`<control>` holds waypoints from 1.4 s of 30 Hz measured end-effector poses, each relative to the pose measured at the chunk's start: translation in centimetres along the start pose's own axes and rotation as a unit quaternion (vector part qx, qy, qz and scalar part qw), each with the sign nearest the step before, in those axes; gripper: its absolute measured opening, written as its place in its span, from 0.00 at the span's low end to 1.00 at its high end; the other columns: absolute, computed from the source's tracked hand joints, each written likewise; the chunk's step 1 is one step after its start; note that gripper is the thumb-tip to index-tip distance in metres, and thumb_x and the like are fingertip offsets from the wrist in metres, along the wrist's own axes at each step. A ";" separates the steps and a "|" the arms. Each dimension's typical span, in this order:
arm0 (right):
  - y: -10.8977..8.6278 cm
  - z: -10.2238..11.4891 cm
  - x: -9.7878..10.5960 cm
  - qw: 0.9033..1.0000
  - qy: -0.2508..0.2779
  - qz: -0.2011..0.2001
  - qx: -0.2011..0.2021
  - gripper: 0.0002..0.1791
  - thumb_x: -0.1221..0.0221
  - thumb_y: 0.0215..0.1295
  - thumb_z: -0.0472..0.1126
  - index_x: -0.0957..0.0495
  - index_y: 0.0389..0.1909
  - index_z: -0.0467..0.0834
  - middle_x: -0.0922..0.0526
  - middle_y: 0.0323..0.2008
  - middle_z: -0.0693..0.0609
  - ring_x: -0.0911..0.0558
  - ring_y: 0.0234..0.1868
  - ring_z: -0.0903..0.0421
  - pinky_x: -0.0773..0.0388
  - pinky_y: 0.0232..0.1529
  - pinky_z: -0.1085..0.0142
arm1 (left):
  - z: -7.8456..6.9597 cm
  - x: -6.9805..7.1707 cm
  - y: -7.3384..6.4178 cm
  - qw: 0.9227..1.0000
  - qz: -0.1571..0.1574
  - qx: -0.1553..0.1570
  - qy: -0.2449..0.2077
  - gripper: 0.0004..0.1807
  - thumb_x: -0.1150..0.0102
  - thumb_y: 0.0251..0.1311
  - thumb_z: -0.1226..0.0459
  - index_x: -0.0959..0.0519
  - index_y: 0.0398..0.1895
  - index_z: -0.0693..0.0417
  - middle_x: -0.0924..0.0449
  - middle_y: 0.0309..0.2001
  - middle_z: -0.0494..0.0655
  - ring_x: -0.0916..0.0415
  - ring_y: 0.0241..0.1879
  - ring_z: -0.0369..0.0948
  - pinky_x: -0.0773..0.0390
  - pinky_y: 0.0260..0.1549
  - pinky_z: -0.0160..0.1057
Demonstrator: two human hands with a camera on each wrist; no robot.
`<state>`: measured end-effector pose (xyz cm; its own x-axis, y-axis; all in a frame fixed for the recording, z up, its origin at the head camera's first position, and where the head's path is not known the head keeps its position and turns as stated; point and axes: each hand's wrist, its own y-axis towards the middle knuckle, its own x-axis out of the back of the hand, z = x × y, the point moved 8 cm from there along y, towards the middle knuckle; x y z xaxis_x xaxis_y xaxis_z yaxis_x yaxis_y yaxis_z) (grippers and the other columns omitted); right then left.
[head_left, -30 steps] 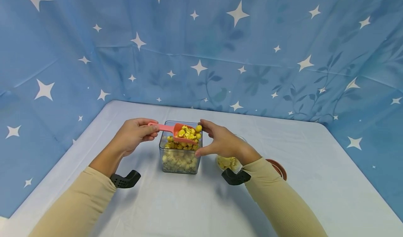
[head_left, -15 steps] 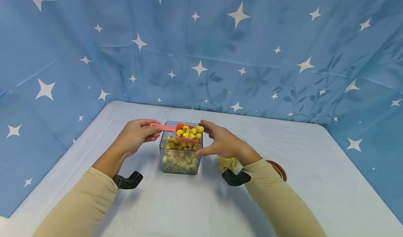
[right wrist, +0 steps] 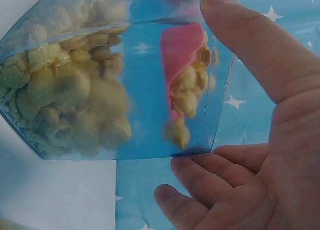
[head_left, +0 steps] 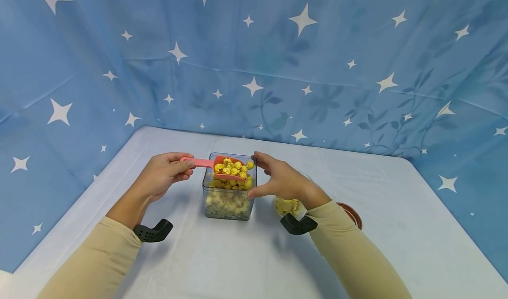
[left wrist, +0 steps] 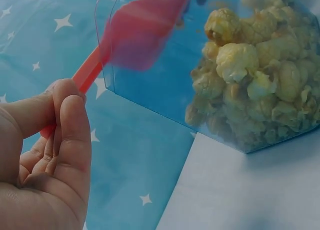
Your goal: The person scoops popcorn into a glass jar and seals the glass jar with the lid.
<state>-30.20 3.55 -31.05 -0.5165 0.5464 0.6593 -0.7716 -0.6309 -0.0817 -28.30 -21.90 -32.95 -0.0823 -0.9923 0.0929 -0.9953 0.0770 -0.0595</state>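
My left hand [head_left: 160, 175] pinches the handle of a pink scoop [head_left: 200, 162] between thumb and fingers. Yellow popcorn [head_left: 230, 169] is heaped in the scoop, which lies level at the mouth of a clear square container [head_left: 228, 204]. Through the wall in the left wrist view, the pink scoop [left wrist: 137, 35] shows above the popcorn [left wrist: 260, 75] piled inside. My right hand [head_left: 283, 180] grips the container's right side, thumb at the near corner and fingers at the far one. In the right wrist view a few kernels sit at the tip of the scoop [right wrist: 177, 55].
Partly hidden under my right wrist is a small clear bowl [head_left: 289, 206] with some popcorn. A brown-red round object [head_left: 351, 214] lies behind the right sleeve. The table [head_left: 222, 263] has a white cloth, and a blue star-patterned curtain [head_left: 222, 69] hangs behind.
The scoop moved slightly right, then back left with my left hand, still loaded with popcorn. The container and my right hand stay in place.
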 end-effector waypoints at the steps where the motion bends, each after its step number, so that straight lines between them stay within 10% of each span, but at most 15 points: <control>1: 0.0 0.0 0.0 1.000 0.002 -0.001 -0.001 0.62 0.24 0.54 0.49 0.56 0.80 0.39 0.46 0.77 0.46 0.43 0.76 0.51 0.42 0.72 0.53 | 0.0 0.0 0.0 1.000 0.001 -0.001 -0.002 0.26 0.41 0.71 0.65 0.32 0.63 0.76 0.18 0.35 0.45 0.21 0.33 0.34 0.17 0.40 0.32; 24: -2.1 -0.3 3.3 0.996 0.006 -0.081 0.022 0.52 0.24 0.54 0.46 0.42 0.75 0.41 0.36 0.72 0.48 0.36 0.72 0.50 0.34 0.68 0.51 | -2.4 -0.6 -0.1 0.999 0.024 -0.027 -0.018 0.27 0.43 0.73 0.63 0.34 0.63 0.77 0.19 0.36 0.44 0.22 0.35 0.35 0.18 0.41 0.32; 42: -8.4 -6.2 5.2 0.985 -0.001 -0.169 -0.030 0.55 0.22 0.51 0.48 0.44 0.76 0.40 0.37 0.73 0.44 0.37 0.71 0.42 0.36 0.67 0.43 | -4.9 -5.7 1.3 0.995 0.074 -0.033 -0.052 0.21 0.46 0.73 0.67 0.31 0.62 0.75 0.20 0.37 0.48 0.23 0.34 0.37 0.18 0.40 0.31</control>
<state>-28.75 15.14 -31.59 -0.2265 0.7184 0.6577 -0.9200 -0.3795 0.0977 -29.33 -15.63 -28.66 -0.2250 -0.9742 -0.0150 -0.9744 0.2250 0.0012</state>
